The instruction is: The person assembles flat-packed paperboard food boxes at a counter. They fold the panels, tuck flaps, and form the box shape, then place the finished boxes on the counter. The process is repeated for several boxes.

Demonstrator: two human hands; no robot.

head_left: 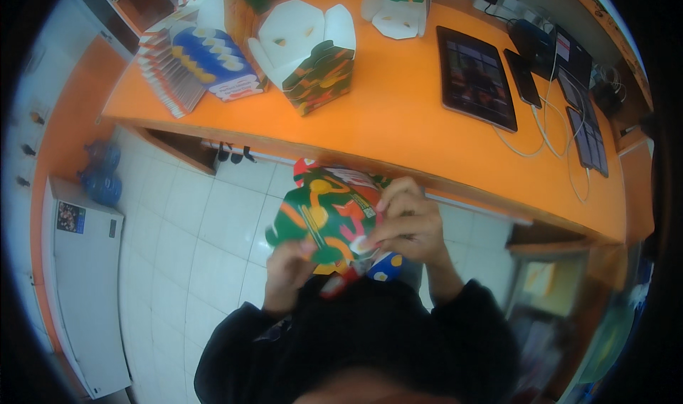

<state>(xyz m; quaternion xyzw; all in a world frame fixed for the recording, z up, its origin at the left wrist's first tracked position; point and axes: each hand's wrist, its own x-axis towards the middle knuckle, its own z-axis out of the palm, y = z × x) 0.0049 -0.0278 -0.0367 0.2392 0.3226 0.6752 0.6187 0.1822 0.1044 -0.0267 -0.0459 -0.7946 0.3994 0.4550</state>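
A green takeaway food carton (321,215) with a colourful printed pattern is in front of my body, just off the counter's front edge. My left hand (290,263) pinches its lower left side. My right hand (411,222) grips its right side, with the fingers bent over the edge. The carton looks flat or only partly folded; its back is hidden. Beyond it on the counter stands an open carton (321,76) with a white inside and a dark green, orange and red outside, its flaps spread. Neither hand touches that one.
The orange counter (398,119) runs across in front of me. At its left lie stacked flat cartons (163,76) and blue cartons (217,62); nested cartons (398,16) stand at the back. On the right are a tablet (477,76), phones (523,76) and charging cables (548,130).
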